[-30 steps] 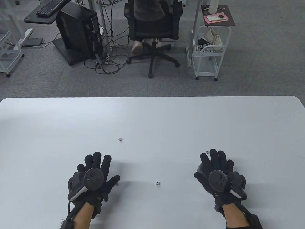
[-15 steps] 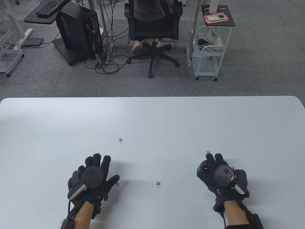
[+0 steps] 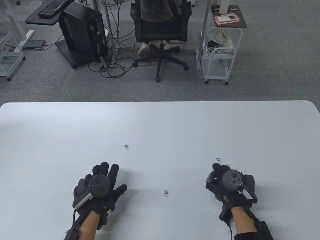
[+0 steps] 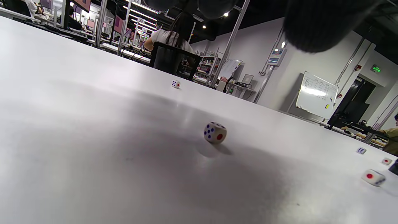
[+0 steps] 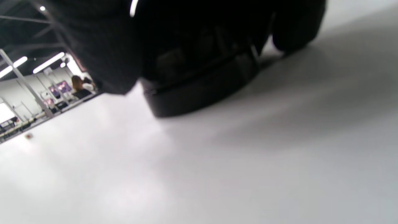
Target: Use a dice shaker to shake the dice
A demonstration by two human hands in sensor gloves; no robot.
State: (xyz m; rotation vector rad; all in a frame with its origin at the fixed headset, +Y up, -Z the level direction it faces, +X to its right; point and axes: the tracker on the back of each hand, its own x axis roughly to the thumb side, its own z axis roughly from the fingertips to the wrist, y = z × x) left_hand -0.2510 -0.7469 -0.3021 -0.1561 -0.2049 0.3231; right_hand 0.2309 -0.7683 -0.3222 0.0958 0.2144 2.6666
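As our right hand (image 3: 231, 183) has drawn back, curled around the dark shaker (image 5: 202, 87), a die (image 3: 218, 159) lies uncovered; gathering comes next; our left hand (image 3: 100, 186) rests spread, holding nothing.

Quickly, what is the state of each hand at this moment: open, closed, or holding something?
Left hand: open, fingers spread, holding nothing.
Right hand: closed around the round black plastic dice shaker, with its rim close to the white table.
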